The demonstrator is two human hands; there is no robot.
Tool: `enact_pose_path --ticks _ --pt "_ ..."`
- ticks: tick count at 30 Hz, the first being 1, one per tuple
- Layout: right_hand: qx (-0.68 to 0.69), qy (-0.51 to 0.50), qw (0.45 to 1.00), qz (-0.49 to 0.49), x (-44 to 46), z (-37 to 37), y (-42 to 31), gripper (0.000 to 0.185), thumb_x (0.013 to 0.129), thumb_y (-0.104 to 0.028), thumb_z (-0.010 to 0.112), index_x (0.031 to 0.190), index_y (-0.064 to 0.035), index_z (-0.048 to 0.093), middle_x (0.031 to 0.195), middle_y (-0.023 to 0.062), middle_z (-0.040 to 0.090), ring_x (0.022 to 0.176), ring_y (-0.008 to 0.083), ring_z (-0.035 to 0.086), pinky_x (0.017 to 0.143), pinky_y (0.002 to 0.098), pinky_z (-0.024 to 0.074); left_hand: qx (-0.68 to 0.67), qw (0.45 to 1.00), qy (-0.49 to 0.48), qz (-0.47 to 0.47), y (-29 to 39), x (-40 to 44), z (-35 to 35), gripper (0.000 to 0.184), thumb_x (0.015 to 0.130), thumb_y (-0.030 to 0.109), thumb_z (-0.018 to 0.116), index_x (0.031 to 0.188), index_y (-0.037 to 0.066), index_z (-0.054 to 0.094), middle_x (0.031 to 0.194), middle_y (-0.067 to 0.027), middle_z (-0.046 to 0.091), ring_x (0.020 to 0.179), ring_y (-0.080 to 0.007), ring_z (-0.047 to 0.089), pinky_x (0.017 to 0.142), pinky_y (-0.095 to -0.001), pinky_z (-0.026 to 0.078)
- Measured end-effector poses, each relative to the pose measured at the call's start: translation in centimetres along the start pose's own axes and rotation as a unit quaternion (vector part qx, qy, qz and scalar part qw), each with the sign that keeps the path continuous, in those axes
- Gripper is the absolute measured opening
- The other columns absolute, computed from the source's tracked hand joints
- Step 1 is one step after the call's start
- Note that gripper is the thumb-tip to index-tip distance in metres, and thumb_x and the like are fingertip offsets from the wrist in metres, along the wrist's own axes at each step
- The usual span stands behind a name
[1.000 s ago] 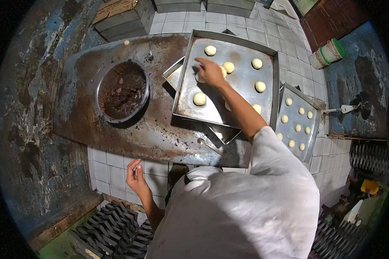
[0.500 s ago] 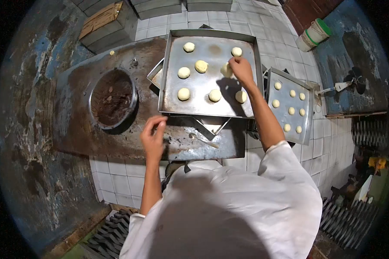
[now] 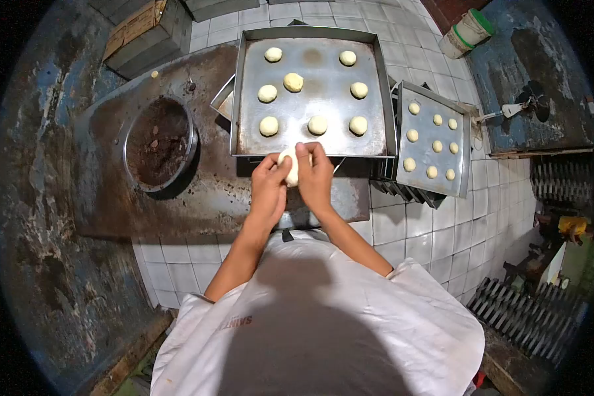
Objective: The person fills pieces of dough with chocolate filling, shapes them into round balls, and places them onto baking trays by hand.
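In front of the tray's near edge, a pale dough ball (image 3: 290, 166) is held between both my hands. It looks flattened or stretched lengthwise. My left hand (image 3: 268, 188) grips its left side with bent fingers, and my right hand (image 3: 316, 177) pinches it from the right, thumb up. Just beyond my fingers lies a large metal tray (image 3: 336, 146) with several round dough balls spaced over it, among them one nearest my hands (image 3: 317, 125) and a yellower, rougher one (image 3: 293, 82).
A metal bowl (image 3: 193, 142) with dark brown filling stands on the worn table (image 3: 211, 204) at left. To the right, a second tray (image 3: 421, 178) of dough balls rests on a stack. White buckets (image 3: 457, 45) stand at back right, and a cardboard-topped box (image 3: 135, 33) at back left.
My right hand has brought a dough ball from the tray toward me, and my left hand has closed on it too. The view has shifted slightly, moving the scene up and left.
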State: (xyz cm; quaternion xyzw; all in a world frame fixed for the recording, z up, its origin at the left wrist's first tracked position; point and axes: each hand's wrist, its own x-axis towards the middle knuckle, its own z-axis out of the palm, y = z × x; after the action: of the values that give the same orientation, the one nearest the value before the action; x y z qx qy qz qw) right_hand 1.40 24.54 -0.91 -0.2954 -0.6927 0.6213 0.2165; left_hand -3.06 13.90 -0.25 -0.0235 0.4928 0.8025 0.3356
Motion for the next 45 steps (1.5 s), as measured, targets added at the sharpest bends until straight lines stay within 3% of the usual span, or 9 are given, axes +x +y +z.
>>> enact_pose_path --ticks 6,7,8,12,20,25,31,40,45 --pt "0.290 -0.231 0.846 0.384 -3.3 1.7 7.3 0.046 0.105 -0.048 0.053 0.118 -0.0046 0.064 0.089 0.0041 0.064 0.073 0.0135 0.060 0.065 0.0305 0.0524 -0.256 0.965 -0.012 -0.058 0.4 -3.3 -9.1 0.039 0.105 0.029 0.054 0.132 0.000 0.054 0.133 -0.0136 0.062 0.124 -0.0264 0.059 0.110 -0.0425 0.044" --pt "0.016 -0.261 0.954 0.145 -4.0 1.7 18.1 0.044 0.103 -0.043 0.058 0.122 -0.0032 0.061 0.099 0.0090 0.066 0.082 0.0245 0.063 0.075 0.0398 0.0529 -0.323 0.945 0.009 -0.047 0.9 -3.7 -10.7 0.040 0.106 0.030 0.053 0.133 0.000 0.053 0.135 -0.0149 0.060 0.127 -0.0280 0.057 0.112 -0.0447 0.043" --pt "-0.265 -0.192 0.930 -0.169 -5.3 0.4 15.6 0.040 0.098 -0.031 0.065 0.124 -0.0025 0.058 0.111 0.0151 0.065 0.098 0.0359 0.062 0.087 0.0483 0.0488 -0.362 0.931 0.010 -0.056 2.1 -4.2 -12.2 0.042 0.106 0.030 0.053 0.133 -0.002 0.052 0.135 -0.0158 0.060 0.127 -0.0302 0.056 0.112 -0.0477 0.041" --pt "-0.620 -0.193 0.754 -0.096 -6.5 -1.1 20.0 0.030 0.087 -0.016 0.063 0.117 -0.0107 0.058 0.117 0.0147 0.062 0.108 0.0331 0.059 0.098 0.0468 0.0391 -0.269 0.953 0.138 -0.017 4.2 -5.7 -19.6 0.042 0.103 0.029 0.058 0.132 -0.001 0.052 0.131 -0.0134 0.061 0.124 -0.0273 0.058 0.108 -0.0459 0.045" --pt "-0.417 -0.288 0.818 -0.270 -2.1 16.7 2.8 0.036 0.075 -0.005 0.072 0.107 -0.0064 0.056 0.094 0.0187 0.061 0.088 0.0433 0.061 0.069 0.0519 0.0496 -0.342 0.907 0.239 0.048 9.1 -8.9 -33.2 0.050 0.103 0.046 0.055 0.130 0.003 0.054 0.126 -0.0101 0.061 0.122 -0.0259 0.058 0.107 -0.0451 0.045" --pt "-0.518 -0.294 0.697 -0.399 3.4 34.8 -0.2 0.028 0.085 -0.009 0.059 0.112 -0.0136 0.064 0.090 0.0122 0.066 0.089 0.0308 0.068 0.067 0.0427 0.0569 -0.360 0.886 0.288 0.047 11.1 -10.1 -38.4 0.040 0.104 0.039 0.055 0.125 0.004 0.056 0.122 -0.0091 0.063 0.121 -0.0253 0.058 0.106 -0.0439 0.046" --pt "-0.604 -0.344 0.638 -0.332 6.4 43.5 6.2 0.042 0.091 -0.013 0.052 0.131 -0.0189 0.064 0.108 0.0189 0.070 0.096 0.0350 0.070 0.071 0.0461 0.0586 -0.403 0.850 0.323 0.104 11.5 -12.8 -43.6 0.023 0.100 0.029 0.062 0.112 0.009 0.063 0.110 -0.0025 0.069 0.108 -0.0197 0.065 0.098 -0.0402 0.050" --pt "-0.573 -0.393 0.664 -0.275 7.8 44.7 9.3 0.022 0.093 -0.019 0.055 0.092 -0.0041 0.072 0.086 0.0220 0.073 0.079 0.0420 0.071 0.072 0.0485 0.0584 -0.406 0.848 0.324 0.111 11.3 -12.5 -44.6 0.022 0.099 0.029 0.063 0.111 0.010 0.064 0.111 -0.0045 0.070 0.108 -0.0218 0.067 0.097 -0.0414 0.053" --pt "-0.376 -0.564 0.725 -0.124 9.8 42.0 5.8 0.022 0.088 -0.022 0.069 0.085 -0.0005 0.068 0.075 0.0153 0.071 0.066 0.0239 0.069 0.058 0.0372 0.0518 -0.379 0.868 0.298 0.117 12.4 -10.2 -41.9 0.026 0.099 0.028 0.062 0.116 0.007 0.063 0.115 -0.0055 0.069 0.110 -0.0214 0.066 0.099 -0.0402 0.051"
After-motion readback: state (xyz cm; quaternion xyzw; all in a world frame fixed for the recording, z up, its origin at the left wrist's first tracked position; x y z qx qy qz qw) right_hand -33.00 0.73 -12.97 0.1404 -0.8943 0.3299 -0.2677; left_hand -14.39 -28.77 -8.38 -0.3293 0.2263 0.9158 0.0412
